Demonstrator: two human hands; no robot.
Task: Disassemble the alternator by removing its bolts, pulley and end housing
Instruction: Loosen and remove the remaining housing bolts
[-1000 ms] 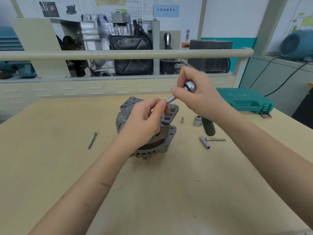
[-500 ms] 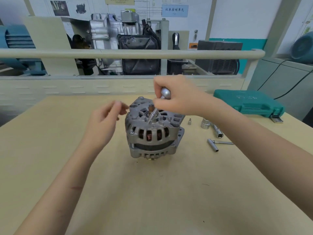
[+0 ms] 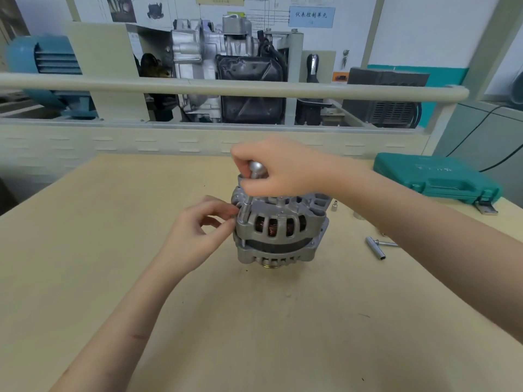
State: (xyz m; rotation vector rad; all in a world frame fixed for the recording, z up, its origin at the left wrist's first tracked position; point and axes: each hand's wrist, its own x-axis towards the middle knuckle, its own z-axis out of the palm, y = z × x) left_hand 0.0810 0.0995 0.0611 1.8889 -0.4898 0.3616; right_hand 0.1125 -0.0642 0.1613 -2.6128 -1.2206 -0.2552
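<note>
Alternator: one, upright at mid-table, pulley end down. Left hand beside its left flank, fingertips curled, pinching at the housing edge by the socket. Right hand grips one socket driver, standing near vertical on a housing bolt. Right: one small bit, one T-bar, one green toolcase. Workshop; engine rig behind rail.

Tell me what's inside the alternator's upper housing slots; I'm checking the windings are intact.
Through the slots of the alternator, copper windings show in the openings facing the camera. Their condition deeper in, and round the far side, is hidden by the housing and the right hand.
</note>
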